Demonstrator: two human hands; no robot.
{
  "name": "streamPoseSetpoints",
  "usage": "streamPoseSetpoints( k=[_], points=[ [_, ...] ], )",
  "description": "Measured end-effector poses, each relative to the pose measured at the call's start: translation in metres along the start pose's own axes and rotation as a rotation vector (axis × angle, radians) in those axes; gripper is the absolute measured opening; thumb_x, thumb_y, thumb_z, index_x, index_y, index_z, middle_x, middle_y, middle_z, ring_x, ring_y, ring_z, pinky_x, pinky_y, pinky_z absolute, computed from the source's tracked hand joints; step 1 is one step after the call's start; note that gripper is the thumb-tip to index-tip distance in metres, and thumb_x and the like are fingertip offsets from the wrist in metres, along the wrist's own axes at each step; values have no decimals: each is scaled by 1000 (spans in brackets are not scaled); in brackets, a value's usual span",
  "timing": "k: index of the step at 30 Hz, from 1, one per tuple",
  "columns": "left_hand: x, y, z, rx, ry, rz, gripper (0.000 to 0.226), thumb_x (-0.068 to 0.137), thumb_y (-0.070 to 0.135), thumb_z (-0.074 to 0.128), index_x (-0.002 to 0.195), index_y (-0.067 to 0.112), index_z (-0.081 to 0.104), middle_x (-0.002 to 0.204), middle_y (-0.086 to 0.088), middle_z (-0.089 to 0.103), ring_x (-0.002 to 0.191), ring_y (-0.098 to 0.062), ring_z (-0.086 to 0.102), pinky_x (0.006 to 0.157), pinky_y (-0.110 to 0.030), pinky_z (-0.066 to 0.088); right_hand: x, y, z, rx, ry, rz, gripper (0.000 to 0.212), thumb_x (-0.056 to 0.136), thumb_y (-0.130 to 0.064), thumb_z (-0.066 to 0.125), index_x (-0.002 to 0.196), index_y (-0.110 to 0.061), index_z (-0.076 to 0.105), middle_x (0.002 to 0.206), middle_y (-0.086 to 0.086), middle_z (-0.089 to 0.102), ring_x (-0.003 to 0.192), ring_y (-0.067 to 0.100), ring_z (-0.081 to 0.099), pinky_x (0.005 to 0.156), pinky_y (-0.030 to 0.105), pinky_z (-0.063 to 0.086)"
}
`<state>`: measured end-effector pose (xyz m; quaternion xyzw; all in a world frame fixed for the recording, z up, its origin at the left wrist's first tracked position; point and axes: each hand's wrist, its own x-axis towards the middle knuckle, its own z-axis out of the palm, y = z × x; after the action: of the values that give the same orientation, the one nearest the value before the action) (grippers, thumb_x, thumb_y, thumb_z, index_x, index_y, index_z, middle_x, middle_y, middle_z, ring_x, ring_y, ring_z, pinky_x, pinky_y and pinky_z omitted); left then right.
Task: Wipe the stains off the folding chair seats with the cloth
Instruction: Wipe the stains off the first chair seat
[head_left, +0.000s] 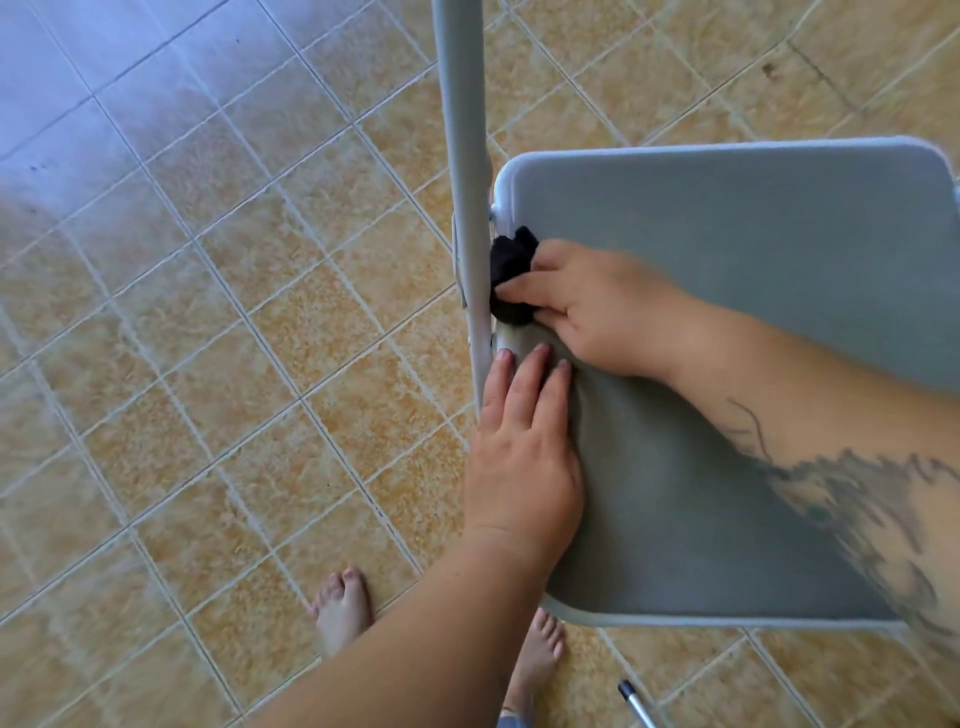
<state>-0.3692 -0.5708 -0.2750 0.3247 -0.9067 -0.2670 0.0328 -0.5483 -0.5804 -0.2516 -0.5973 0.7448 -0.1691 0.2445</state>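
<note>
A folding chair with a grey-green padded seat fills the right half of the view, its pale metal frame tube running up along the seat's left edge. My right hand presses a bunched black cloth against the seat's left edge, right beside the tube. My left hand lies flat on the seat's left side just below, fingers together and extended, holding nothing. A lighter smear shows on the seat between the two hands.
Tan tiled floor spreads to the left and behind the chair. My bare feet stand at the chair's front left corner. A thin metal rod with a black tip lies on the floor at the bottom.
</note>
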Motion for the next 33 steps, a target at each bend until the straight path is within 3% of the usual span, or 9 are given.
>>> streamPoseSetpoints(
  k=[5,8,12,15,20,22,26,30,33],
  points=[
    [1,0,-1,-6,1,1,50,92,19,33,139,13,48,149,-7,44,143,-35,27,117,-43,22,31,11,0,-108,74,198,49,83,-57,26,120,-43,56,115,-2,53,108,28,52,75,33,35],
    [1,-1,0,-13,-5,-1,50,92,18,33,140,13,47,150,-7,42,144,-34,24,118,-42,18,49,1,5,-185,126,279,43,83,-46,31,116,-36,57,115,2,50,106,32,50,72,36,32],
    [1,-2,0,-18,-9,-10,51,92,19,32,141,14,46,151,-6,40,145,-32,21,119,-40,18,23,-4,10,-24,78,202,64,68,-62,20,110,-40,62,94,-15,51,88,15,48,71,30,33],
    [0,-1,-1,-36,-11,6,51,92,21,32,140,14,47,151,-7,41,145,-34,22,118,-44,22,-28,23,-2,-134,123,111,57,81,-47,21,123,-44,58,103,0,52,89,24,50,71,31,35],
    [3,-4,1,-22,-9,-31,50,95,24,29,141,15,45,152,-5,39,145,-33,20,119,-40,14,-112,129,-49,-218,412,950,75,76,-73,22,125,-25,54,99,-2,45,92,34,48,79,36,40],
    [1,-3,2,-33,-22,-31,50,96,24,28,142,16,45,153,-4,38,146,-32,18,119,-37,10,-141,127,-52,-230,464,1090,56,86,-55,33,129,-23,51,107,5,46,96,37,49,85,43,45],
    [1,-4,0,-57,-42,-40,52,96,25,25,143,16,43,154,-4,35,147,-30,13,119,-37,8,-165,36,8,-176,462,875,45,87,-13,48,129,-25,58,106,18,52,85,42,55,72,44,46],
    [0,-4,-1,-73,-50,-58,46,99,21,30,143,15,42,155,-5,33,148,-30,11,119,-33,4,-203,-69,68,-113,311,644,47,82,-18,42,121,-27,65,92,12,58,73,37,59,59,39,49],
    [1,-1,-4,-96,-104,-84,44,100,16,34,144,15,40,156,-5,30,148,-28,9,120,-31,1,-229,-109,79,26,139,676,51,82,-22,37,126,-35,59,102,8,58,87,32,61,65,36,50]
  ],
)
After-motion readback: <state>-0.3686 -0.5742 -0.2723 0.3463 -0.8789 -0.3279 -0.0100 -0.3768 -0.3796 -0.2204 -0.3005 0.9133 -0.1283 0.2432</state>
